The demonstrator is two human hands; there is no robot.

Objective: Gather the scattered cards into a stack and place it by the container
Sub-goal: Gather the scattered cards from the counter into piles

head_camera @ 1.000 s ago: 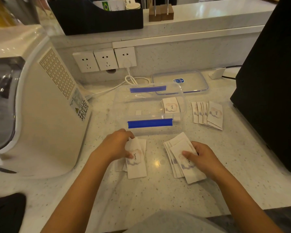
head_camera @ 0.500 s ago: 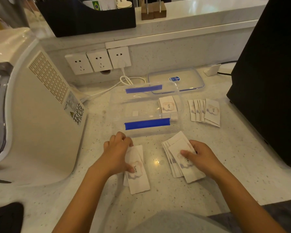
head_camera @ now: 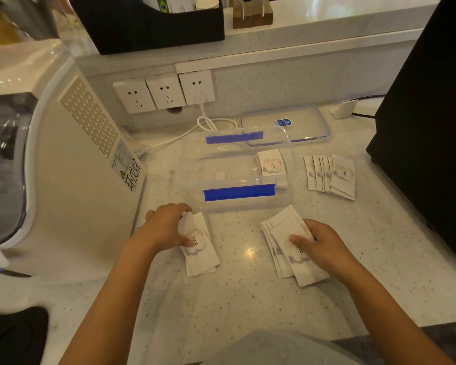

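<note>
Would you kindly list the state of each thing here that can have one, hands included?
Container: open, lid off, a few cards inside at its right end.
Lid: off, flat behind the container.
Cards under left hand: loosely bunched.
Cards under right hand: fanned.
Cards right of container: fanned, untouched.
Left hand: gripping its cards.
Right hand: pressing on its cards.
Right socket: plug in.

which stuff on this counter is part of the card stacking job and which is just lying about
Job:
left hand on a small white "love" card pile
right hand on a fanned pile
third fan of cards
clear plastic container with blue clips

Lying about:
clear lid
white machine
wall sockets
black organiser box
</note>
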